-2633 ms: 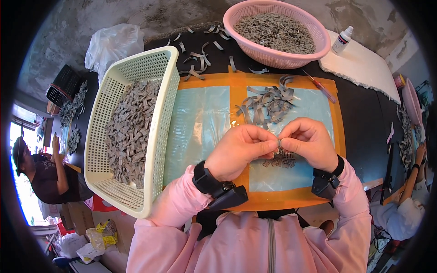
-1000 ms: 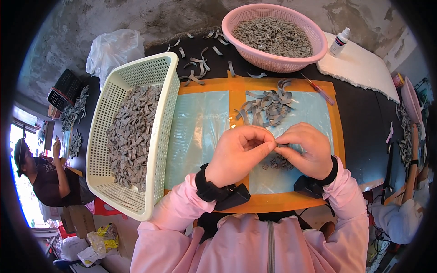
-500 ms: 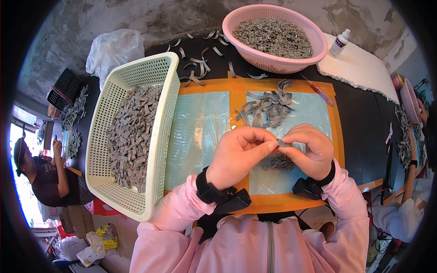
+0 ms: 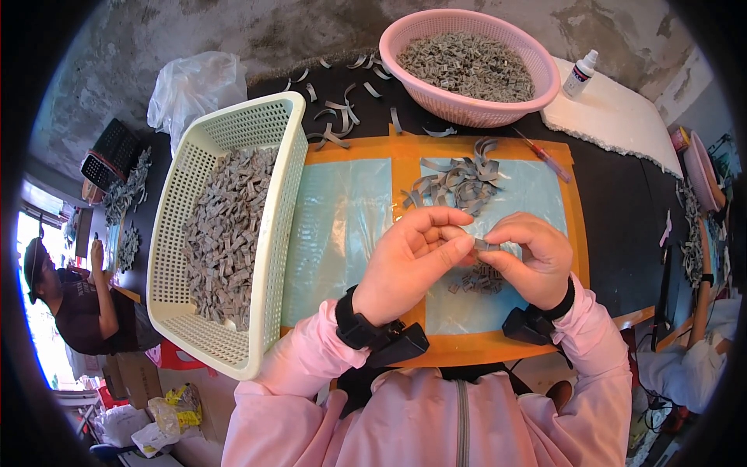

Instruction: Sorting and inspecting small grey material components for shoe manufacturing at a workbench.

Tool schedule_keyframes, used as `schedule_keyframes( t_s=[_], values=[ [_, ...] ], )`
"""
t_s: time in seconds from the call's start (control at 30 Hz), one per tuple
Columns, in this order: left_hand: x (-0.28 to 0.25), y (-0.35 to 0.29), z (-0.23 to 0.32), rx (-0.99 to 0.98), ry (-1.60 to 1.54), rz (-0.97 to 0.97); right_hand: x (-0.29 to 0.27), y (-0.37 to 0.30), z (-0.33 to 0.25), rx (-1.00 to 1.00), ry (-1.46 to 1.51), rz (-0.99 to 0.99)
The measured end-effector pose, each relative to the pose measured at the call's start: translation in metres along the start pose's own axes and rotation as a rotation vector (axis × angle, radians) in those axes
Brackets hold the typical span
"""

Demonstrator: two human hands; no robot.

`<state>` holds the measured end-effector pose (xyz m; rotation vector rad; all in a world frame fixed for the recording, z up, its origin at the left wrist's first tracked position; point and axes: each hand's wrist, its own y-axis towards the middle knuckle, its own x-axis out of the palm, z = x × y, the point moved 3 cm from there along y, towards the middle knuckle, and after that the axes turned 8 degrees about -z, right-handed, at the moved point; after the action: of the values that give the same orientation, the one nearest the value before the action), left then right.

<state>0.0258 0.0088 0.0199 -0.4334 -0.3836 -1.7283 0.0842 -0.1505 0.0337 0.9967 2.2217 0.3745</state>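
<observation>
Head camera: from where I stand, a small grey strip piece sits pinched between thumb and forefinger of the right hand, while the left hand is half curled right beside it, thumb and forefinger parted, and I can't tell whether it touches the piece. Below lie short flat bits, above them curling grey ribbons, all on glossy blue sheeting edged with orange tape. Farther out stand a cream lattice-plastic basket, a pink perforated basin and a white bottle with a dark printed label.
</observation>
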Motion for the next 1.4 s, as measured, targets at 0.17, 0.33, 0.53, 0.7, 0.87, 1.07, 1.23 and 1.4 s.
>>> schedule_keyframes(
  t_s=[0.17,0.33,0.53,0.7,0.87,1.07,1.23,1.4],
  values=[
    [-0.003,-0.003,-0.008,-0.046,0.132,-0.012,0.003,0.000,0.000,0.057,0.038,-0.064],
    [-0.003,-0.003,-0.002,-0.041,0.239,0.022,0.010,-0.003,0.005,0.152,0.227,0.033],
    [-0.002,-0.003,-0.005,-0.062,0.158,0.058,0.006,0.003,-0.001,0.064,-0.007,-0.066],
    [-0.007,0.000,-0.009,-0.154,0.113,0.061,0.003,0.010,-0.004,-0.029,-0.157,-0.084],
    [-0.017,0.004,-0.013,-0.145,0.044,0.081,0.005,0.014,-0.004,-0.048,-0.228,-0.064],
    [-0.022,0.006,-0.021,0.005,0.110,0.074,0.007,0.007,-0.010,0.133,-0.193,-0.017],
    [-0.022,0.015,-0.026,0.059,-0.055,0.075,0.006,0.011,-0.042,0.273,0.150,0.033],
    [-0.029,0.009,-0.026,0.087,-0.201,0.017,0.049,0.080,-0.123,-0.125,-0.162,-0.438]
  ],
)
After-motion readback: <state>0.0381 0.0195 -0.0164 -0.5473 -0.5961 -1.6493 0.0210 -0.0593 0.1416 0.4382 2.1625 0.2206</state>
